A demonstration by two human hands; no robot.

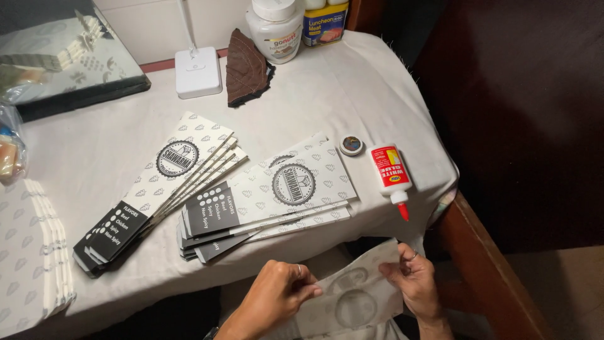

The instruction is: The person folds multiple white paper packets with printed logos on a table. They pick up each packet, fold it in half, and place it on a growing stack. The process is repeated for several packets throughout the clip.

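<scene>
Both hands low at the table edge: left hand and right hand pinching one flat paper sleeve, not yet glued by the look of it. Two fanned piles of finished sleeves on the table. Glue bottle lying capless beside its cap. More flat sheets waiting far left.

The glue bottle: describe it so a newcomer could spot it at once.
On the cloth-covered table, look near the right edge, right of the printed paper sleeves. The glue bottle lies flat beside a small round lid: white, red label, red nozzle.
</scene>
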